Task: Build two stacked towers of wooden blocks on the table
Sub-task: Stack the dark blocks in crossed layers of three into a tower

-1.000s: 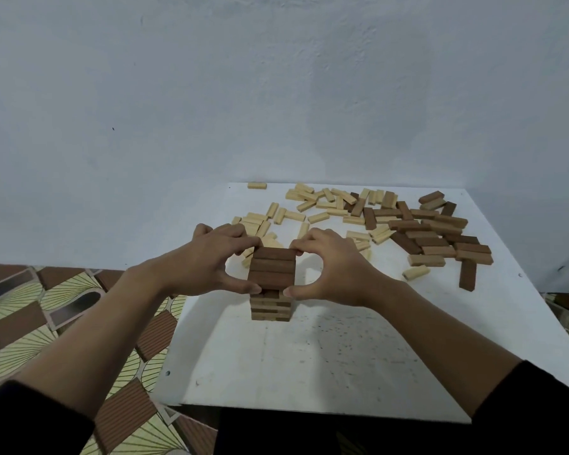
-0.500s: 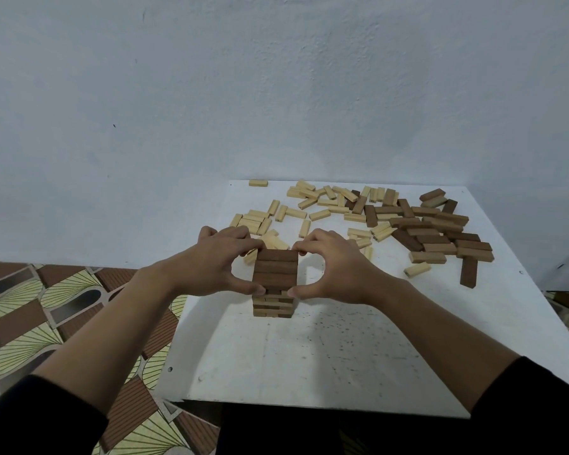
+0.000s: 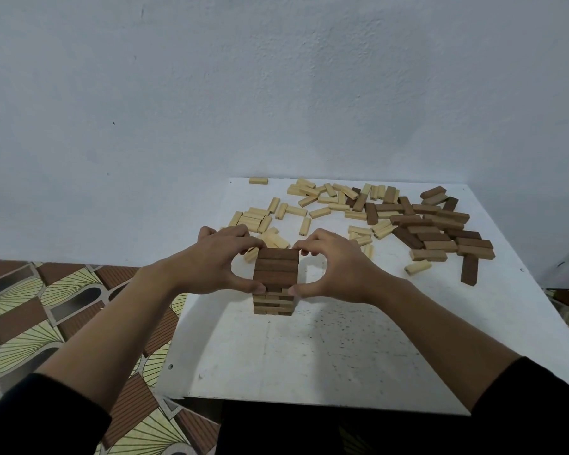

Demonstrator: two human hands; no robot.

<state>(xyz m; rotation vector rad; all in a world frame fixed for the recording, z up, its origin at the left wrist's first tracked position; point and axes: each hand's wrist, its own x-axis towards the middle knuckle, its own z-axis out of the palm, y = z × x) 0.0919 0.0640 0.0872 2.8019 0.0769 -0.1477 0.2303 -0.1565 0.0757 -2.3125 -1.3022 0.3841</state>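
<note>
I count one tower [image 3: 274, 302] standing on the one counter [image 3: 309, 356], three brown top blocks [image 3: 276, 267] lying side by side across it, and behind, two loose scatters, pale blocks [image 3: 295, 211] and dark blocks [image 3: 437, 237], well over a dozen in each, too overlapped for an exact tally.

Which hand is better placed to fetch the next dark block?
Right, probably: the dark blocks lie to the tower's right, nearer the right hand. The left hand could steady the tower.
</note>
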